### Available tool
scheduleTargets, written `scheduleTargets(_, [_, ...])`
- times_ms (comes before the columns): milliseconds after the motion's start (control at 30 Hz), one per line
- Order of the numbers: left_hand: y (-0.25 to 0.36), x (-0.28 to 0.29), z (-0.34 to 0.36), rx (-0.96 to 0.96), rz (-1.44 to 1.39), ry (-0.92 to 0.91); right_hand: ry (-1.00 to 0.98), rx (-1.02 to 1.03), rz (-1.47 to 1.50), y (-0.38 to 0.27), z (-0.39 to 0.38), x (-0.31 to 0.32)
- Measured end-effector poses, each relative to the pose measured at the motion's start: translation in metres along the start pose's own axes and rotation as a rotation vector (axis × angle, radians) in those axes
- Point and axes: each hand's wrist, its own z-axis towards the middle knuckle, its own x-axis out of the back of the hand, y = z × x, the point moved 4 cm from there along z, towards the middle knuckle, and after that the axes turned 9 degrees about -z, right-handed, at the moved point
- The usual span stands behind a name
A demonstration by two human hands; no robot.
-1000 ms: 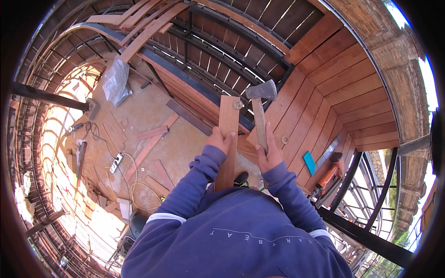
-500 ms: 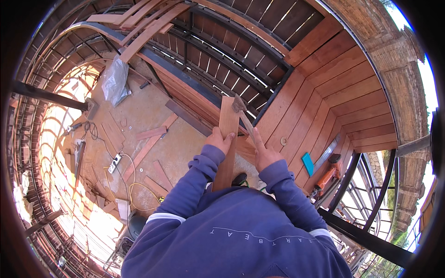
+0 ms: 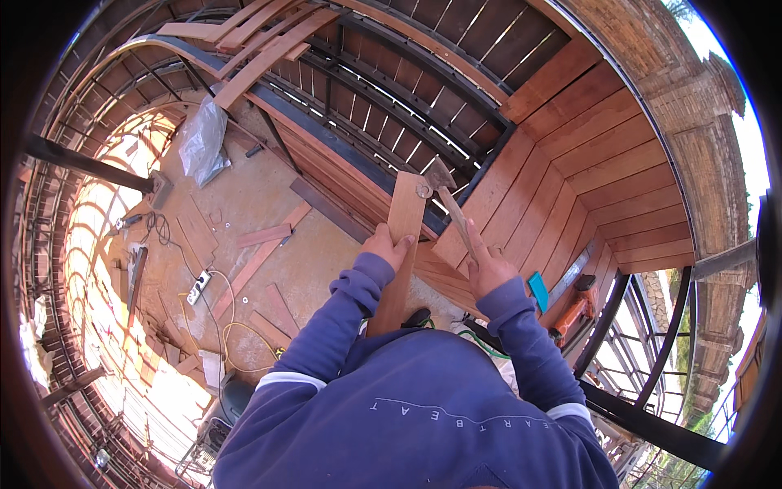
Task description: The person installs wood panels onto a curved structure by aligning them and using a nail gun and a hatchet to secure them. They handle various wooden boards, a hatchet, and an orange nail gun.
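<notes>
My left hand (image 3: 387, 249) grips a reddish wooden board (image 3: 401, 209) that stands out from my body toward the black-edged opening. Near the board's far end is a small round silvery piece (image 3: 423, 190). My right hand (image 3: 489, 267) is closed on the wooden handle of a hatchet or hammer (image 3: 460, 220); its grey steel head (image 3: 440, 174) is just right of the board's end, angled toward it. Whether the head touches the board I cannot tell.
Right: plank deck (image 3: 546, 204), teal flat object (image 3: 538, 291), orange power tool (image 3: 574, 312), black metal rails. Left: concrete floor with scattered offcuts (image 3: 265, 235), power strip (image 3: 198, 287), cables and clear plastic bag (image 3: 201, 143). Loose boards (image 3: 273, 53) lie at top.
The tool's head has swung in onto the board's end and then back slightly rightward from half a second ago. My right hand has shifted right; my left still holds the board.
</notes>
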Motion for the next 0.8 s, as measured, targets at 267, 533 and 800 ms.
scheduleTargets(267, [-0.005,0.0,0.004,-0.006,-0.031,-0.015,-0.015,-0.12,0.22,-0.005,-0.023,-0.034])
scheduleTargets(533, [-0.003,0.004,0.005,-0.002,0.02,-0.011,-0.016,-0.126,0.246,-0.007,-0.019,-0.032])
scheduleTargets(800, [-0.002,0.004,0.006,-0.054,0.011,-0.003,-0.232,-0.116,0.104,-0.007,0.016,-0.022])
